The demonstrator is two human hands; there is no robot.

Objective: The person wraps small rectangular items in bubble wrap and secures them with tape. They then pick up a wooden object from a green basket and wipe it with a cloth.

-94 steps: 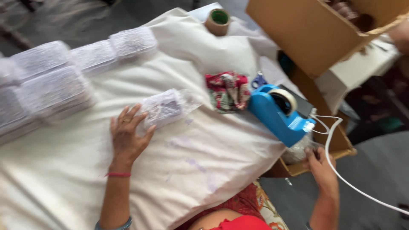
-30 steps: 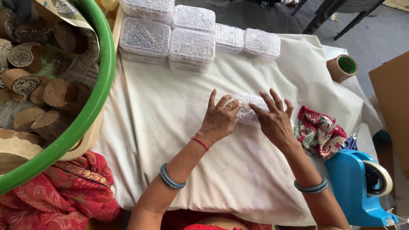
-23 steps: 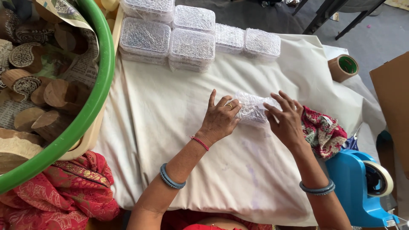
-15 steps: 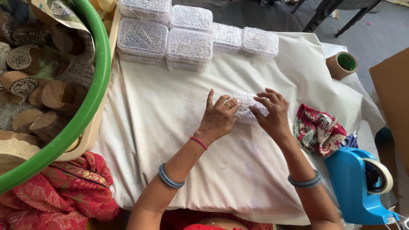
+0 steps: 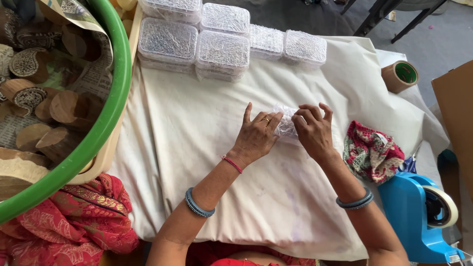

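My left hand [image 5: 254,136] and my right hand [image 5: 313,131] both press on a small bubble-wrapped packet [image 5: 286,123] lying on the cream cloth [image 5: 187,148] that covers the work surface. Only a strip of the packet shows between the two hands. My left fingers lie flat over its left end, and my right fingers curl over its right end. Several finished bubble-wrapped packets [image 5: 221,37] are stacked in rows along the far edge of the cloth.
A big green tub [image 5: 106,113] holding carved wooden blocks [image 5: 59,106] stands at the left. A blue tape dispenser [image 5: 421,216] sits at the lower right, a patterned red rag [image 5: 372,152] beside it, a brown tape roll [image 5: 399,76] farther back, and a cardboard box [image 5: 456,113] at the right edge.
The view swung from the tape dispenser side to the tub side. My right hand joined the left on the packet, and both hands closed in tighter around it.
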